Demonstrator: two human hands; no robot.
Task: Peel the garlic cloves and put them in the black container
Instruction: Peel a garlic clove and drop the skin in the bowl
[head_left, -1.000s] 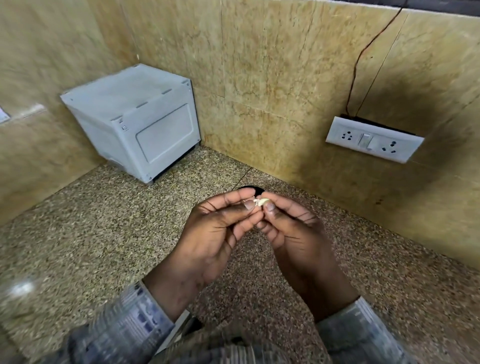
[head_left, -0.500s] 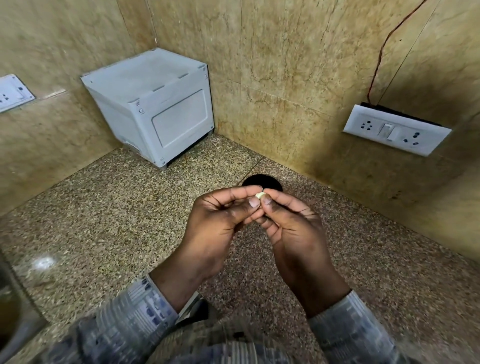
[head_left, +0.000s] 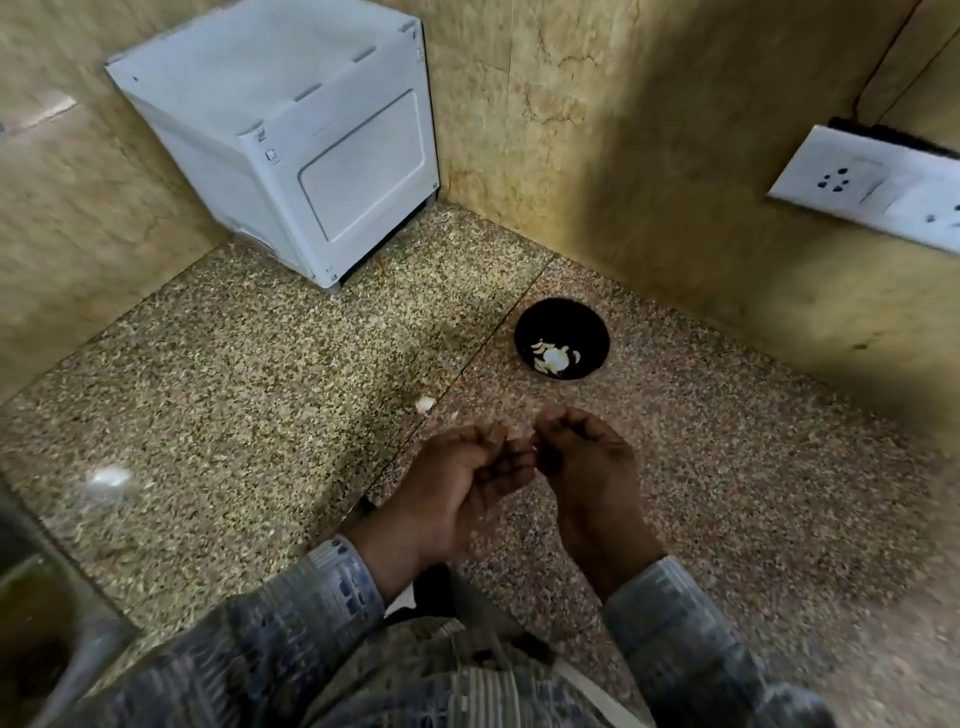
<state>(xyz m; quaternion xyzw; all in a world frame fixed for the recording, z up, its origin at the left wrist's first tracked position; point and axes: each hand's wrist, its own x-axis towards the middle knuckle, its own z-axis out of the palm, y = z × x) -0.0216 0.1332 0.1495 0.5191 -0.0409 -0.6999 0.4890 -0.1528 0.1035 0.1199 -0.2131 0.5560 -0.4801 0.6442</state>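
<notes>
Fingers (head_left: 496, 467) of both hands are curled with tips meeting; too blurred to tell if they pinch anything. Left hand (head_left: 457, 483) and right hand (head_left: 587, 467) sit close together over the counter (head_left: 234, 389). The black container (head_left: 597, 322) lies beyond them near the wall, with peeled garlic cloves (head_left: 553, 356) inside. A pale scrap (head_left: 425, 402) lies left of it, apart. White box (head_left: 291, 130) in the corner, socket plate (head_left: 872, 187) on the right wall.

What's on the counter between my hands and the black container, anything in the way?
Nothing visible. Only bare speckled counter lies between the left hand and right hand and the black container beyond them. One small pale scrap lies off to the left of that path, not in it.
</notes>
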